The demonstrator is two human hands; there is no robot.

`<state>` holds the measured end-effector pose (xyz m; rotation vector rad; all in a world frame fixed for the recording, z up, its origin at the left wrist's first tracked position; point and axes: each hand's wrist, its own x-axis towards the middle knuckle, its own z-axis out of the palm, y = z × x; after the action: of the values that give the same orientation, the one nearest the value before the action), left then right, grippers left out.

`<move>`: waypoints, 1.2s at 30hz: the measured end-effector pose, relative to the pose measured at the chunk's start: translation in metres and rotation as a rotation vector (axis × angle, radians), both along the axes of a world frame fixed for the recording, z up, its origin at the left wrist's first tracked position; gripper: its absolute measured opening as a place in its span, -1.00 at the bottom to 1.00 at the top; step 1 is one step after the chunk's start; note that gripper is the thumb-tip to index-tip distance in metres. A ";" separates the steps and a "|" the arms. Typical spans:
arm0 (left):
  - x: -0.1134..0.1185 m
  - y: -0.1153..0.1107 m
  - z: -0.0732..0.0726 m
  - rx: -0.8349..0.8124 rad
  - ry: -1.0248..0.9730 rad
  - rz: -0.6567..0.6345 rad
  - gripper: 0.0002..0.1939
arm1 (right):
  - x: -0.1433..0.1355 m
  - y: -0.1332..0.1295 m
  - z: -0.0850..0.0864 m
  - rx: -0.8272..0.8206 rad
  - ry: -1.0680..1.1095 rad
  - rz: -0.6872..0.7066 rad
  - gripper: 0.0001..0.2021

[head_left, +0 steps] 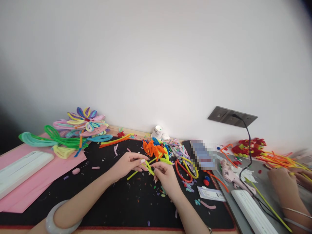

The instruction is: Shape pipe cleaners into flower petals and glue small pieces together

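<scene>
Over the middle of the black mat, the yellow-green fuzzy strip is suspended between the left hand and the right hand, on the near side of the orange loops. The left hand pinches it between thumb and fingertips; the right hand pinches its lower portion likewise. Whether it is one folded strip or several cannot be told. Expected handling: very light and flexible, with a probable wire core that retains a bend. The soft pile should resist slipping but may flatten under hard pressure. Grip with the fingertips close to the bending point; avoid cut ends, which may prick.
</scene>
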<state>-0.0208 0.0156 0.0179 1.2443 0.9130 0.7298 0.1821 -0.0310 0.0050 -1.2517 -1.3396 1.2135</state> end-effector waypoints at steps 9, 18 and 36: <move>-0.001 0.002 -0.004 0.023 0.008 -0.011 -0.53 | 0.002 0.001 -0.001 -0.011 0.080 -0.001 -0.86; 0.002 0.001 0.000 0.024 0.003 0.010 -0.53 | 0.003 0.001 -0.001 0.014 0.060 -0.024 -0.88; 0.003 0.002 0.001 0.027 -0.008 0.126 -0.57 | -0.002 -0.001 0.001 -0.034 0.204 0.039 -0.82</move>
<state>-0.0173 0.0174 0.0187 1.2142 0.9845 0.8484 0.1805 -0.0317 0.0060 -1.0968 -1.2033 1.3582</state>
